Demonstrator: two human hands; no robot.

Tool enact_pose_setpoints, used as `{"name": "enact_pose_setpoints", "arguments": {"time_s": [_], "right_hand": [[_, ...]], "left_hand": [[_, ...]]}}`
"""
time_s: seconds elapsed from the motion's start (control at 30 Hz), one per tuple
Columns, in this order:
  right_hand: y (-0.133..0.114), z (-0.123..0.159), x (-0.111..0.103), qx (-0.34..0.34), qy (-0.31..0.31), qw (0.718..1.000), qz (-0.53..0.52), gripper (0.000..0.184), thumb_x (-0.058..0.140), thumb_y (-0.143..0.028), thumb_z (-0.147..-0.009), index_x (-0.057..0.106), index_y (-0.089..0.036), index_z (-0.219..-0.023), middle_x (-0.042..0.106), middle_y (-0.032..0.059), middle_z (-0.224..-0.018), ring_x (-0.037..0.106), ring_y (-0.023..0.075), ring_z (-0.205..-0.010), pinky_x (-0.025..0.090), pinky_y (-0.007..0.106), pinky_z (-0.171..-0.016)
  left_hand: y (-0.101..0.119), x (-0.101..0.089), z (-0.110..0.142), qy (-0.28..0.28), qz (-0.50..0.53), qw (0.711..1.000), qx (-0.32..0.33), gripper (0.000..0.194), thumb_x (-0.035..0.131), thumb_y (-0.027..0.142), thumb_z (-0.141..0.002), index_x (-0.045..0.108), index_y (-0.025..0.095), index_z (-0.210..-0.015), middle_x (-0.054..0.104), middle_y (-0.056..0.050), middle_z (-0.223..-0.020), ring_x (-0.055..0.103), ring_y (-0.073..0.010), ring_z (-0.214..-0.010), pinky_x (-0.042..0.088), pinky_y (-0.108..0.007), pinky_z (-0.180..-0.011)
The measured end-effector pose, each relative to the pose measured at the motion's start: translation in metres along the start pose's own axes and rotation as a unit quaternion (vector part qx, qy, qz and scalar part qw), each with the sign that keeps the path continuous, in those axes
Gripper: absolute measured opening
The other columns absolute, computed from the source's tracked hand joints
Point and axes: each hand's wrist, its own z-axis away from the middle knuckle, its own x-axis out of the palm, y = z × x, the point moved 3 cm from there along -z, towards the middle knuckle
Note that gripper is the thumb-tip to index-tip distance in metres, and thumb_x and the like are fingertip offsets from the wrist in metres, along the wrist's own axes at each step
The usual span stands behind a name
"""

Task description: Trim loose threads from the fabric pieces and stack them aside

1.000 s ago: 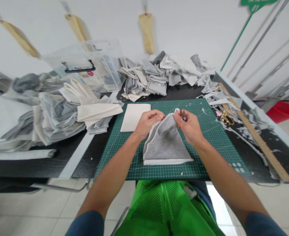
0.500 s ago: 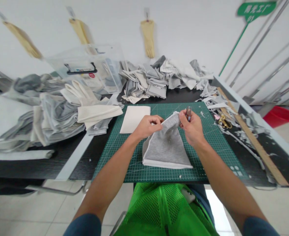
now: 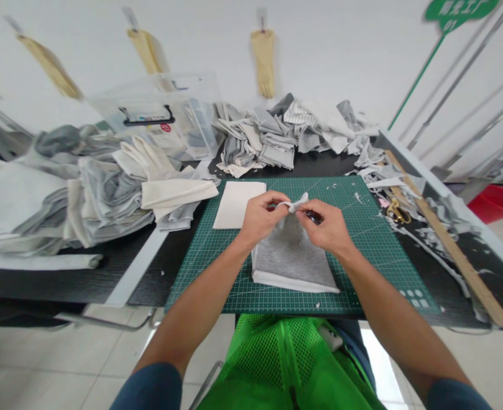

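A grey piece of cloth (image 3: 296, 259) with a white underlayer lies on the green cutting mat (image 3: 375, 239), its far edge lifted and bunched. My left hand (image 3: 265, 217) is closed in a pinch on the left part of that raised edge. Close beside it, my right hand (image 3: 326, 225) pinches the edge from the right. A small dark tool (image 3: 313, 216) is tucked in my right fingers; its kind is mostly hidden. Behind my left hand, a flat stack of cream cloth (image 3: 238, 205) rests on the mat.
Heaped grey and cream cloth (image 3: 101, 193) fills the left side. A clear plastic box (image 3: 148, 134) and folded cloth pieces (image 3: 272, 136) stand along the back. To the right are gold-handled scissors (image 3: 399, 213), scraps and a wooden ruler (image 3: 456, 250). A red bucket (image 3: 497, 205) is beyond.
My hands have come together along the cloth's far edge, the right moving left. The edge, stretched between them before, is now bunched. The view has shifted slightly.
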Motion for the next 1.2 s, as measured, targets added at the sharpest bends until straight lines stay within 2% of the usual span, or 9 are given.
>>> {"name": "enact_pose_setpoints", "arguments": {"time_s": [0.17, 0.27, 0.57, 0.9, 1.2], "right_hand": [[-0.006, 0.001, -0.008, -0.028, 0.019, 0.999, 0.009, 0.03, 0.068, -0.033, -0.092, 0.065, -0.025, -0.121, 0.076, 0.0059, -0.109, 0.071, 0.0208, -0.093, 0.056, 0.036, -0.087], [-0.011, 0.001, -0.01, -0.055, 0.036, 0.997, 0.044, 0.025, 0.065, -0.035, -0.096, 0.068, -0.024, -0.117, 0.076, 0.0074, -0.107, 0.07, 0.0212, -0.091, 0.056, 0.036, -0.083], [-0.01, 0.001, -0.006, -0.097, 0.026, 0.993, 0.055, 0.023, 0.066, -0.03, -0.097, 0.077, -0.021, -0.115, 0.077, 0.0083, -0.1, 0.071, 0.0211, -0.086, 0.058, 0.035, -0.079], [-0.009, 0.001, -0.005, -0.104, 0.022, 0.992, 0.064, 0.02, 0.067, -0.032, -0.097, 0.079, -0.024, -0.112, 0.08, 0.0073, -0.1, 0.072, 0.0217, -0.086, 0.059, 0.035, -0.077], [-0.009, 0.001, -0.006, -0.086, 0.029, 0.993, 0.073, 0.017, 0.064, -0.03, -0.098, 0.079, -0.026, -0.104, 0.08, 0.0055, -0.097, 0.073, 0.0221, -0.088, 0.057, 0.037, -0.08]], "left_hand": [[0.005, -0.002, 0.003, 0.024, -0.042, 0.999, 0.024, 0.01, 0.074, 0.025, -0.078, 0.079, 0.019, -0.085, 0.076, -0.002, -0.08, 0.064, -0.0128, -0.069, 0.048, -0.024, -0.063], [0.005, -0.002, 0.004, 0.033, -0.062, 0.997, 0.036, 0.01, 0.072, 0.022, -0.079, 0.079, 0.02, -0.085, 0.075, -0.001, -0.078, 0.063, -0.0123, -0.067, 0.047, -0.024, -0.062], [0.005, -0.003, 0.004, 0.034, -0.088, 0.993, 0.074, 0.011, 0.07, 0.017, -0.078, 0.078, 0.02, -0.085, 0.072, 0.001, -0.075, 0.061, -0.0113, -0.065, 0.045, -0.023, -0.06], [0.013, -0.003, 0.007, 0.029, -0.151, 0.98, 0.125, 0.013, 0.069, 0.013, -0.078, 0.078, 0.021, -0.083, 0.062, 0.003, -0.067, 0.054, -0.0106, -0.062, 0.043, -0.024, -0.062], [0.014, -0.002, 0.007, 0.03, -0.165, 0.979, 0.117, 0.013, 0.069, 0.013, -0.078, 0.078, 0.021, -0.083, 0.062, 0.003, -0.067, 0.053, -0.0115, -0.062, 0.042, -0.025, -0.063]]}}
